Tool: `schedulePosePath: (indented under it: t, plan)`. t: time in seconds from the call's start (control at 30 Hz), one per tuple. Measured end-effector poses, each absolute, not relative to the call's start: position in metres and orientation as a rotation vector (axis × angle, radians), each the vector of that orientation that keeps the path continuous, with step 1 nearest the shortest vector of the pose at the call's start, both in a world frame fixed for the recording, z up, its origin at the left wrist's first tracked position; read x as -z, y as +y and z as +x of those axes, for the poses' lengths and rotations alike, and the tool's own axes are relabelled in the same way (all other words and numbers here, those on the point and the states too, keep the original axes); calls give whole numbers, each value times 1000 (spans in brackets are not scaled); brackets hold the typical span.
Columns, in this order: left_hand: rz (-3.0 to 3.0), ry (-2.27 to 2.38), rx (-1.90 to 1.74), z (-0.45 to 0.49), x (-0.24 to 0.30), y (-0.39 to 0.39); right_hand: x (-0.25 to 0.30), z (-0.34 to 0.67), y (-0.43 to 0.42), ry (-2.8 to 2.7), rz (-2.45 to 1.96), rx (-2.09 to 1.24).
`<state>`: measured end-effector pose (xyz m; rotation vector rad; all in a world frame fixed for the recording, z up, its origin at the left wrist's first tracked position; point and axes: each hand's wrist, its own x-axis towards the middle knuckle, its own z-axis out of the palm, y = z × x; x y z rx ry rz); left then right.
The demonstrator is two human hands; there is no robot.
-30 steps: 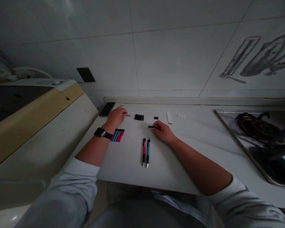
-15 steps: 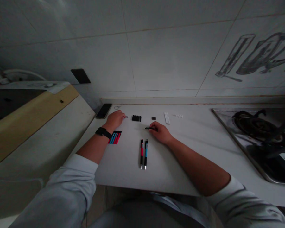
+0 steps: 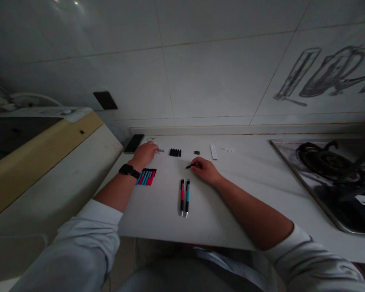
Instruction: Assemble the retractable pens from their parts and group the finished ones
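Note:
My left hand [image 3: 145, 154] is at the back left of the counter, its fingers bent down beside several small silver metal pieces [image 3: 160, 151]. Whatever is in its fingertips is too small or hidden to make out. My right hand [image 3: 206, 169] pinches a slim black pen part [image 3: 189, 166] just above the counter, its tip pointing left. In front of it lie two assembled pens, a red pen [image 3: 182, 197] and a blue pen [image 3: 187, 198], side by side. Red and blue pen barrels [image 3: 146, 177] lie in a row near my left wrist.
Along the back lie black cylindrical grips [image 3: 175, 152], small dark pieces [image 3: 197, 153], white thin tubes [image 3: 213, 152] and small white pieces [image 3: 229, 150]. A phone [image 3: 134, 143] lies at the back left. A gas stove [image 3: 322, 170] is at right, a large box-like object [image 3: 79, 170] at left.
My left hand has shifted slightly left, uncovering more of the silver pieces and barrels. My right hand stays put; the black part in it has tilted a little, its tip lower.

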<state>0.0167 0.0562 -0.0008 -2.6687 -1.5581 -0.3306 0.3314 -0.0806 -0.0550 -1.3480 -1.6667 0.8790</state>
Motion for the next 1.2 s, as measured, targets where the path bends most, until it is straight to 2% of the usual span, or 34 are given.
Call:
schedulePosePath:
  t: [0.2,0.37,0.5,0.8,0.97,1.2]
  plan:
    - [-2773,-1461,442,42,-15,29,49,330,-80,-1538,-1266,-995]
    - [-3220,-970,490,93,-26,-13,45,327,-80,-1406,-1155,-1202]
    - [-3328,-713,545,124,-25,-29,45,327,-80,-1352,-1119,-1220]
    - [-3228,-649,558,131,-19,-12,56,327,-77,-1383,-1098,-1160]
    - [-3002,-905,644,125,-6,25,65,327,-74,-1405,-1174,-1061]
    - [-2916,-1046,515,122,26,58,66,328,-76,-1560,-1238,-939]
